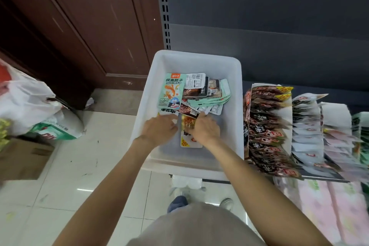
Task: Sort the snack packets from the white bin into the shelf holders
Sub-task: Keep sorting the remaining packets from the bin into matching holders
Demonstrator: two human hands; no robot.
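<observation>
A white bin [233,110] sits at the left end of the shelf with a pile of snack packets inside: a mint-green packet [172,91] on top at the left, dark and grey packets [201,88] beside it. Both my hands reach into the bin's near half. My left hand [159,129] lies over a packet at the pile's near left edge, fingers bent. My right hand [205,128] lies on a white packet with an orange picture [188,126], its fingers reaching under the pile. Whether either hand grips a packet is hidden.
To the right, shelf holders [267,126] hold rows of dark packets, and further right white packets [307,132]. White plastic bags [30,102] and a cardboard box [24,158] stand on the tiled floor at left. A brown wooden door [79,26] is behind.
</observation>
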